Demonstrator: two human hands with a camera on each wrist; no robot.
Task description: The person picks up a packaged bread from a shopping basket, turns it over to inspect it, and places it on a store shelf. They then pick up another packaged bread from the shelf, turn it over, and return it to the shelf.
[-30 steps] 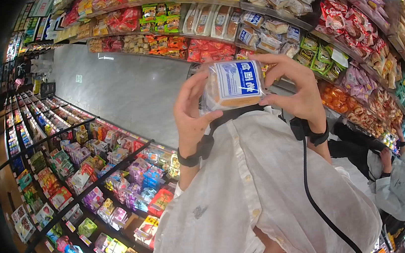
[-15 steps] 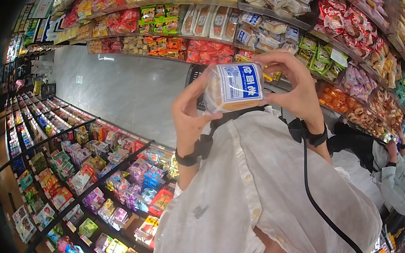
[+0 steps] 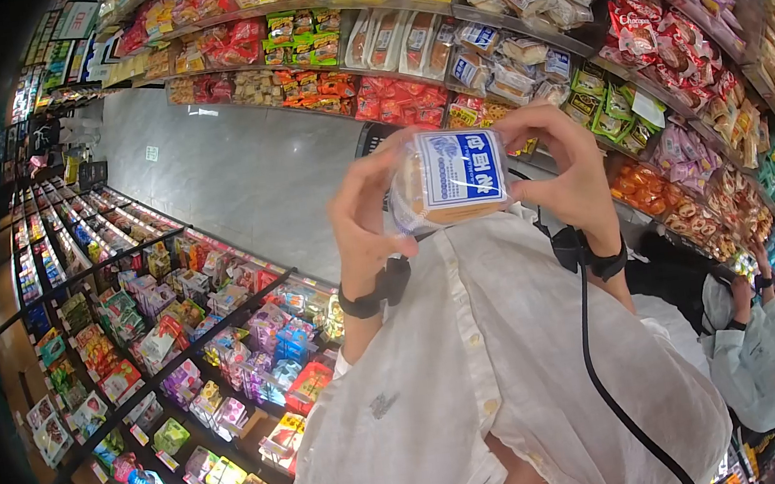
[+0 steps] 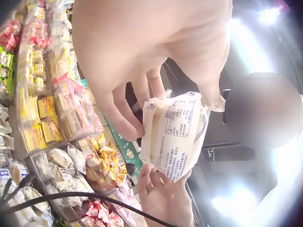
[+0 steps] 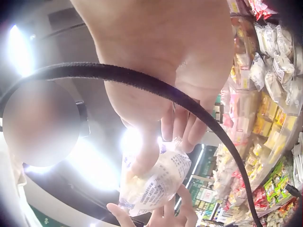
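A clear-wrapped package with a blue and white label (image 3: 464, 171) is held up in front of the white shirt, its label facing the head camera. My left hand (image 3: 367, 211) grips its left end between thumb and fingers; my right hand (image 3: 568, 169) pinches its right end. Small printed text covers the side of the package (image 4: 175, 132) seen in the left wrist view, below the left hand (image 4: 151, 47). In the right wrist view, the right hand's thumb (image 5: 144, 153) presses on the printed wrapper (image 5: 158, 182).
Shelves of packaged snacks (image 3: 520, 64) curve across the top and right. Lower racks of boxed and bagged goods (image 3: 178, 333) fill the left, with grey floor (image 3: 236, 173) between. Another person's sleeve (image 3: 755, 363) shows at the lower right. A black cable (image 3: 604, 380) hangs from the right wrist.
The package has tipped slightly and moved a little down toward the shirt, with both hands still on it. The other person at the lower right has shifted slightly.
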